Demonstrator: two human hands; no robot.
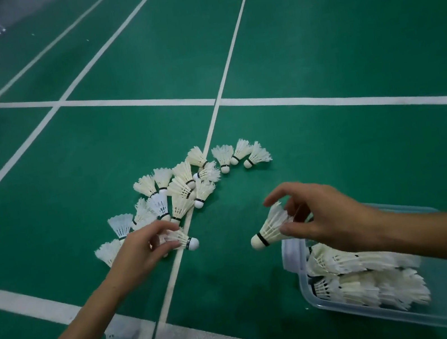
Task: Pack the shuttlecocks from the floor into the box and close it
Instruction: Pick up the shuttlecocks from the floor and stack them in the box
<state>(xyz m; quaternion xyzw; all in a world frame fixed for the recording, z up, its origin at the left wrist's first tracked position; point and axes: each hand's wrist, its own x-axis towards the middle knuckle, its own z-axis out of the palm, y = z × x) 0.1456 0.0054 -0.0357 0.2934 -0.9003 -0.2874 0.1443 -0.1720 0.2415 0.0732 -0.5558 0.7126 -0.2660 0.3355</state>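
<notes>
Hands each pinch one shuttlecock over the green court.
Left hand (pixel 144 249) and right hand (pixel 317 214) grip white feathered shuttlecocks; a loose pile (pixel 181 188) lies beyond, the clear box (pixel 403 313) part-filled.

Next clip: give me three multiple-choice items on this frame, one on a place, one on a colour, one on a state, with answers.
1. Where is the box?
A. at lower right, by the right arm
B. far left
C. beyond the pile

2. What colour is the floor?
A. blue
B. green
C. brown

3. What is the right hand doing?
A. resting flat
B. closing a lid
C. pinching a shuttlecock

Answers: 1 A, the clear box sits at lower right. 2 B, green court with white lines. 3 C, fingers grip its feathers above the floor.
</notes>
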